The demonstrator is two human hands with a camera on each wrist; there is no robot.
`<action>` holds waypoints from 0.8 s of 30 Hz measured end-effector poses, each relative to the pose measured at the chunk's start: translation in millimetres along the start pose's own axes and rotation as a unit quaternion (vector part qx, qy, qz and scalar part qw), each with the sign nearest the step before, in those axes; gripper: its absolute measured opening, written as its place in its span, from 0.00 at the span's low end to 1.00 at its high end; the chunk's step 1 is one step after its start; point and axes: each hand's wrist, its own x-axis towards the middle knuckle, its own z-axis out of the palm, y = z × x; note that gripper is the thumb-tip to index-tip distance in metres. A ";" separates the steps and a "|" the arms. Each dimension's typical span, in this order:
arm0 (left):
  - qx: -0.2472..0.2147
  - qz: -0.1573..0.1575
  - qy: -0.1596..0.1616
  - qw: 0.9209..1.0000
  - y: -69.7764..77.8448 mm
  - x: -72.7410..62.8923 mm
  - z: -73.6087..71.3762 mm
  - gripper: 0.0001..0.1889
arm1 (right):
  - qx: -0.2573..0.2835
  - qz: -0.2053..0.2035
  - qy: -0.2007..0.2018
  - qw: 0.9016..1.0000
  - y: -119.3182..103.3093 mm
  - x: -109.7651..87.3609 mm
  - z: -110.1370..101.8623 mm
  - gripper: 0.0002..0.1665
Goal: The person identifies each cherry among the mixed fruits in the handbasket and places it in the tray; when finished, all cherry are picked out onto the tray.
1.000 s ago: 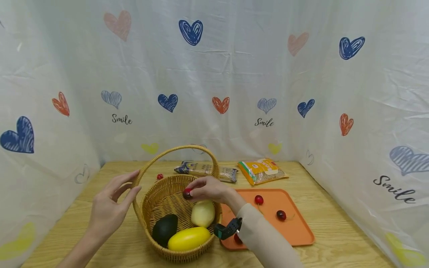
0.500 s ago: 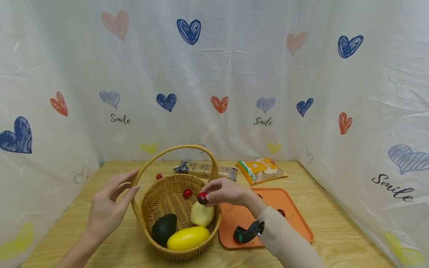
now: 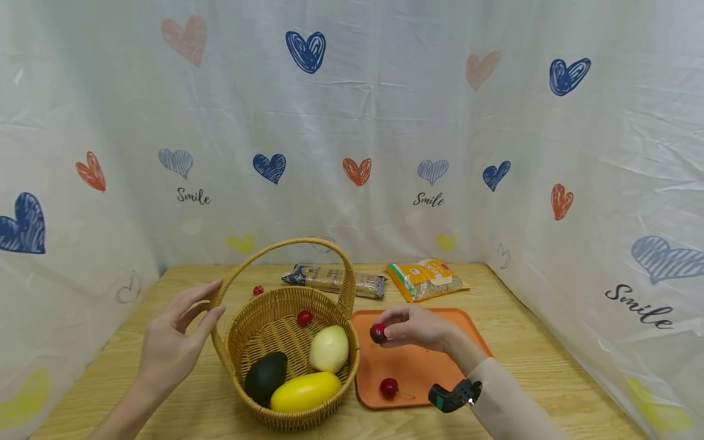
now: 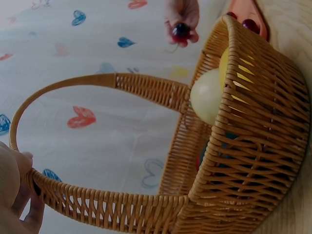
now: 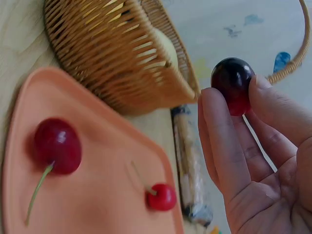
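Note:
My left hand [image 3: 173, 342] grips the left side of the arched handle [image 3: 348, 290] of a wicker basket [image 3: 297, 421]. My right hand [image 3: 423, 330] pinches a dark red cherry [image 3: 377, 333] between thumb and fingertips, above the orange tray [image 3: 374, 360], just right of the basket. Inside the basket are another red cherry [image 3: 305, 317], a pale rounded fruit or vegetable [image 3: 329, 348], a dark avocado [image 3: 266, 377] and a smooth yellow oval fruit [image 3: 305, 392]. On the tray, the right wrist view has a large cherry [image 5: 57, 146] and a smaller-looking one [image 5: 162, 196], both with stems.
Behind the basket lies a long clear packet [image 3: 332, 281] with dark ends. An orange bag [image 3: 429, 280] is behind the tray. A small red thing [image 3: 258, 290] sits on the wooden table past the basket's far left rim. A heart-printed curtain [image 3: 379, 122] encloses the table.
My right hand has moved right, from over the basket to over the tray, with a cherry in its fingers. The cherry inside the basket has come into sight. My left hand stays at the handle.

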 end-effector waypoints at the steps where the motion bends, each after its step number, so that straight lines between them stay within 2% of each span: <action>1: 0.000 0.000 0.000 1.000 -0.1 0.0 0.0 0.27 | 0.003 0.003 0.004 1.000 3.4 -4.4 -3.4 0.12; 6: 0.005 0.006 -0.003 1.000 0.0 0.3 -0.1 0.27 | 0.021 0.007 0.025 0.999 19.6 -29.1 -18.4 0.11; 11: 0.006 0.009 -0.009 1.000 0.9 0.9 0.6 0.28 | 0.043 -0.001 0.029 0.999 35.9 -57.8 -35.1 0.11; 16: 0.001 0.009 0.000 1.000 0.1 0.9 1.3 0.28 | 0.062 -0.001 0.024 0.998 47.3 -82.4 -49.8 0.12; 21: 0.000 0.013 0.004 1.000 -0.2 0.4 0.3 0.28 | 0.074 0.006 0.021 0.997 55.3 -89.5 -53.1 0.13; 24: -0.001 0.016 0.002 1.000 0.2 0.5 0.3 0.29 | 0.062 0.009 0.025 0.998 59.7 -89.0 -51.1 0.12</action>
